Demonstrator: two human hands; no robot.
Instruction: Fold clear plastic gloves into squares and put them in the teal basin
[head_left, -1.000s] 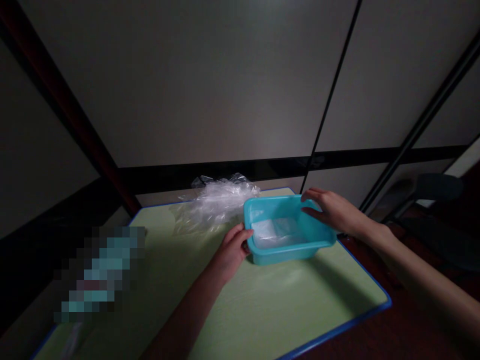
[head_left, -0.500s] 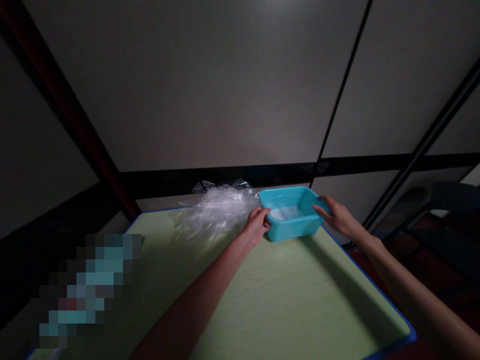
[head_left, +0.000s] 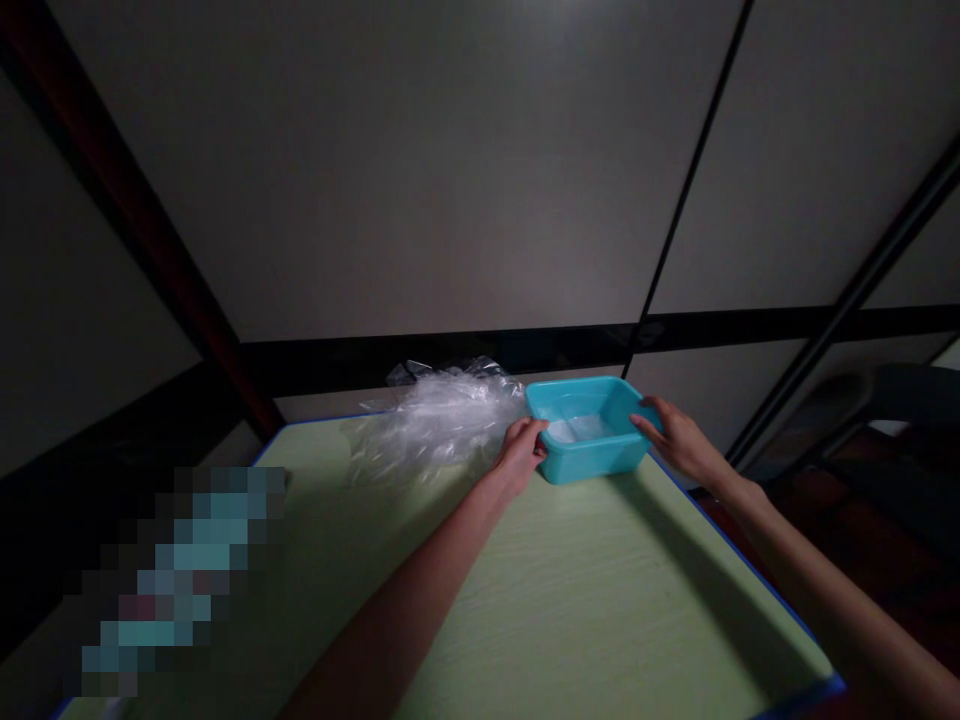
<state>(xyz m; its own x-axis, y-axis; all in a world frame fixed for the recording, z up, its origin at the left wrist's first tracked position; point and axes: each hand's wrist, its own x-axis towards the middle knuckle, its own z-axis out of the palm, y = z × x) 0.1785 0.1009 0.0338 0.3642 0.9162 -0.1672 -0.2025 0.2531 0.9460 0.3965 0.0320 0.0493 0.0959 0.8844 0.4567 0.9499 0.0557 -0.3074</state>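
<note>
A turquoise plastic basin [head_left: 596, 461], rectangular with a rounded rim, is at the far right part of the table. My left hand [head_left: 523, 452] grips its near left corner, thumb at the rim and fingers curled against the side. My right hand [head_left: 675, 432] holds the right end, thumb on the rim. Inside, on the bottom, something pale and whitish shows; I cannot tell what it is. Left of the basin, close to my left hand, lies a crumpled heap of clear plastic wrap [head_left: 442, 415].
The light green table [head_left: 585, 590] has a blue edge. Behind it stands a large pale panelled cabinet [head_left: 450, 180] with dark strips. At the left edge of the table lies a pixelated item [head_left: 202, 545]. A dark chair [head_left: 900, 400] is at the far right.
The basin has shifted slightly to the right with both hands still on it. The plastic heap and the table look nearly the same.
</note>
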